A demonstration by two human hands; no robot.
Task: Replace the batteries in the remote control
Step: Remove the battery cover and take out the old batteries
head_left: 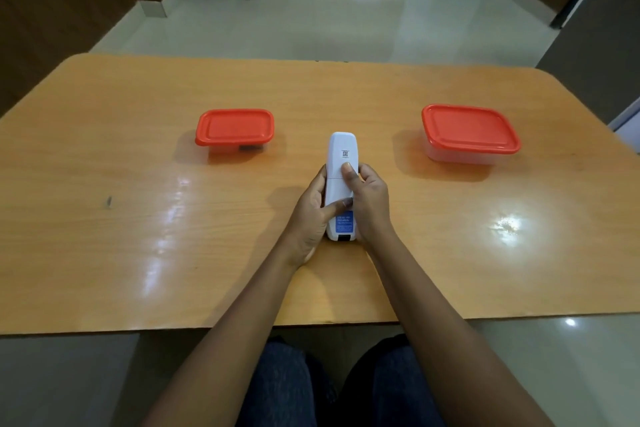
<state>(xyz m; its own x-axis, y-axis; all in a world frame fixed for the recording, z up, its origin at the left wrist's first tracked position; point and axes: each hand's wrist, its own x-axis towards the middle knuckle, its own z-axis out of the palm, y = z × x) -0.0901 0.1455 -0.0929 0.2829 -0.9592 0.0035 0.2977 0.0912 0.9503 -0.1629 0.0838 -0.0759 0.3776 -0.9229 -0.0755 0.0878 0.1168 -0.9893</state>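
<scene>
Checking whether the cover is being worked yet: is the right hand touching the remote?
Touching. The head view shows the right hand curled round the remote, its thumb pressed flat on the white back.

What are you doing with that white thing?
A person sits at a wooden table and holds a white remote with its back facing up. The left hand and the right hand grip its sides, with both thumbs pressing on the back. The battery cover looks closed, not yet opened. Two boxes with red lids, the left box and the right box, sit shut on either side.
</scene>
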